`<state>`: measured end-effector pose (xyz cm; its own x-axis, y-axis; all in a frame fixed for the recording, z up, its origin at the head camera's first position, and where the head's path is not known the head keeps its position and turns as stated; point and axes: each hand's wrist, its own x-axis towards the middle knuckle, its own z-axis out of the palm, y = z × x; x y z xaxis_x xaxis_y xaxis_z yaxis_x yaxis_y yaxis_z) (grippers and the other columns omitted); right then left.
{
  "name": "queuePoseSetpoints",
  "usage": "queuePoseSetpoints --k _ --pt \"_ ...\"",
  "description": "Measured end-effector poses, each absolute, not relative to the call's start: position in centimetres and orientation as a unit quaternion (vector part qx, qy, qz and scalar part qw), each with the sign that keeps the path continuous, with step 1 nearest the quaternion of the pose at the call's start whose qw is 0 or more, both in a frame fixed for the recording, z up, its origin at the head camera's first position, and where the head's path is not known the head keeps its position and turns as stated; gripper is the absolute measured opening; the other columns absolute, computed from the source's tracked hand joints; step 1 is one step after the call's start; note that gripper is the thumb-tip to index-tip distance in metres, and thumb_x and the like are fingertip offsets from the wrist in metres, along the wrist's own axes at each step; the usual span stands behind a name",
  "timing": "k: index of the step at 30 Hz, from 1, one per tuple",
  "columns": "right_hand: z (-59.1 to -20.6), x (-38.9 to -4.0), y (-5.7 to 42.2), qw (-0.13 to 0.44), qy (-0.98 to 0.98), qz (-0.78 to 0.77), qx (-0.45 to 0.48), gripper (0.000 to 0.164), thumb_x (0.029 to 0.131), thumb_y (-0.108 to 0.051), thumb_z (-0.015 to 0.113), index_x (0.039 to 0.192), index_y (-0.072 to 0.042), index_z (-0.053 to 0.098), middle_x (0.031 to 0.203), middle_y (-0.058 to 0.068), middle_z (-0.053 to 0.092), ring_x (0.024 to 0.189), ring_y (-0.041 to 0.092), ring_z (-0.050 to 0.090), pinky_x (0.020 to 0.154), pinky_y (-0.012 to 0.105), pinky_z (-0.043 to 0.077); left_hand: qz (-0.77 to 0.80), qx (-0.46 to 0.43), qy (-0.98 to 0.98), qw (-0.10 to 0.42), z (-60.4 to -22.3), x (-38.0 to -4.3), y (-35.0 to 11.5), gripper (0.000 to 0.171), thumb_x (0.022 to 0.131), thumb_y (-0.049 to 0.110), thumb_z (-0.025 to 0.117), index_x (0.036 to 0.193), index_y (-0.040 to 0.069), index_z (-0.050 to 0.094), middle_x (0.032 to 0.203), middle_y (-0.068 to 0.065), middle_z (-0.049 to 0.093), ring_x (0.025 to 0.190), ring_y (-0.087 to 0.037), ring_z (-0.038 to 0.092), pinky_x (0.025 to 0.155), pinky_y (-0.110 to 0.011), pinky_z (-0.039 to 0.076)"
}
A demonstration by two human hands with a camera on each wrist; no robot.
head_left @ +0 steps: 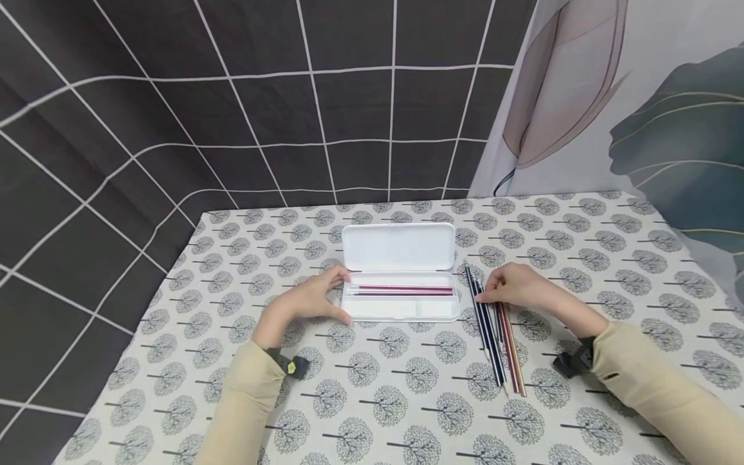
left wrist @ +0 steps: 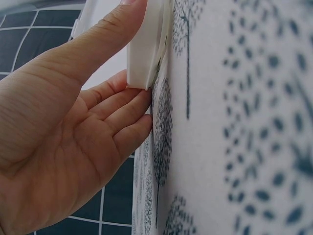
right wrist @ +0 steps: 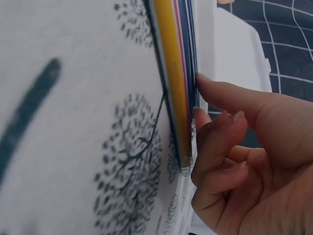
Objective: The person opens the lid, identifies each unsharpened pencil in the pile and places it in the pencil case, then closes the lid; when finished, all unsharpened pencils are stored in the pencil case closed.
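An open white pencil case (head_left: 401, 313) lies on the table with its lid (head_left: 398, 247) raised at the back. Inside its rear part are red-purple pencils (head_left: 403, 290). My left hand (head_left: 310, 297) holds the case's left end, thumb at the front corner and fingers at the back; the left wrist view shows fingertips against its wall. Right of the case lies a bundle of loose pencils (head_left: 494, 339), dark blue, red and gold. My right hand (head_left: 514, 284) bends over its upper part, with thumb and forefinger at a dark blue pencil (right wrist: 190, 58).
A tree-patterned cloth (head_left: 360, 400) covers the table. Behind it hangs a dark curtain with a white grid (head_left: 354, 110), and at the right a leaf-print curtain (head_left: 581, 129). Black wrist cameras (head_left: 572, 361) sit at both cuffs.
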<state>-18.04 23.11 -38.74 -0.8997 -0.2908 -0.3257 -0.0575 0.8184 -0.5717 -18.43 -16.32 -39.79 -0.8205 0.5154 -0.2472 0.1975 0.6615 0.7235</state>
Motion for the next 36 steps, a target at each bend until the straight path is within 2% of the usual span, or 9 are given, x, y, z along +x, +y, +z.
queuePoseSetpoints --k 5,18,23,26,29,33,36 --pt "-38.8 -18.1 22.7 0.184 0.936 -0.281 -0.104 0.036 0.075 -0.038 0.074 0.086 -0.006 0.062 0.070 0.002 0.053 0.064 0.016 0.046 0.057 0.027 0.042 0.360 0.206 0.882 0.221 -39.9 -18.4 -16.4 0.074 0.060 0.030 0.086 0.118 0.015 0.043 0.146 -0.015 0.038 0.135 -0.026 0.036 0.114 -0.041 0.023" --pt "-39.3 -18.5 23.3 0.184 0.920 -0.323 -0.126 0.028 0.079 -0.028 0.073 0.091 -0.006 0.061 0.066 -0.001 0.052 0.056 0.013 0.047 0.052 0.025 0.044 0.360 0.195 0.884 0.226 -39.8 -18.4 -16.2 0.073 0.059 0.030 0.087 0.117 0.017 0.043 0.146 -0.014 0.038 0.135 -0.026 0.035 0.115 -0.041 0.023" --pt "-39.3 -18.5 22.8 0.176 0.923 -0.319 -0.120 0.030 0.080 -0.034 0.072 0.090 -0.006 0.063 0.068 0.001 0.055 0.059 0.014 0.047 0.054 0.026 0.043 0.369 0.201 0.879 0.227 -39.5 -18.3 -16.3 0.073 0.060 0.028 0.087 0.117 0.013 0.043 0.145 -0.016 0.038 0.135 -0.029 0.035 0.114 -0.042 0.023" --pt "-39.1 -18.6 22.3 0.173 0.932 -0.298 -0.115 0.034 0.078 -0.040 0.072 0.085 -0.007 0.064 0.071 0.001 0.059 0.060 0.014 0.049 0.056 0.026 0.044 0.373 0.202 0.878 0.223 -39.5 -18.3 -16.5 0.073 0.060 0.027 0.087 0.117 0.013 0.043 0.144 -0.016 0.039 0.135 -0.029 0.035 0.114 -0.041 0.024" --pt "-38.9 -18.7 21.7 0.180 0.938 -0.275 -0.107 0.034 0.077 -0.041 0.073 0.074 -0.009 0.064 0.065 -0.001 0.058 0.055 0.012 0.048 0.053 0.025 0.043 0.376 0.205 0.877 0.220 -39.5 -18.3 -16.5 0.072 0.060 0.026 0.086 0.117 0.012 0.043 0.144 -0.016 0.040 0.134 -0.029 0.036 0.114 -0.041 0.025" --pt "-38.7 -18.8 21.2 0.203 0.940 -0.257 -0.098 0.042 0.076 -0.040 0.073 0.051 -0.015 0.050 0.046 -0.008 0.042 0.043 0.007 0.036 0.045 0.020 0.037 0.381 0.213 0.871 0.225 -39.4 -18.2 -16.3 0.072 0.060 0.026 0.086 0.116 0.012 0.043 0.144 -0.017 0.039 0.134 -0.029 0.035 0.114 -0.042 0.024" --pt "-38.7 -18.9 21.0 0.215 0.934 -0.268 -0.102 0.049 0.077 -0.038 0.072 0.046 -0.018 0.040 0.042 -0.010 0.033 0.040 0.006 0.029 0.042 0.017 0.032 0.382 0.212 0.871 0.226 -39.6 -18.3 -16.3 0.072 0.060 0.026 0.086 0.116 0.013 0.043 0.144 -0.016 0.040 0.135 -0.027 0.035 0.114 -0.040 0.024"
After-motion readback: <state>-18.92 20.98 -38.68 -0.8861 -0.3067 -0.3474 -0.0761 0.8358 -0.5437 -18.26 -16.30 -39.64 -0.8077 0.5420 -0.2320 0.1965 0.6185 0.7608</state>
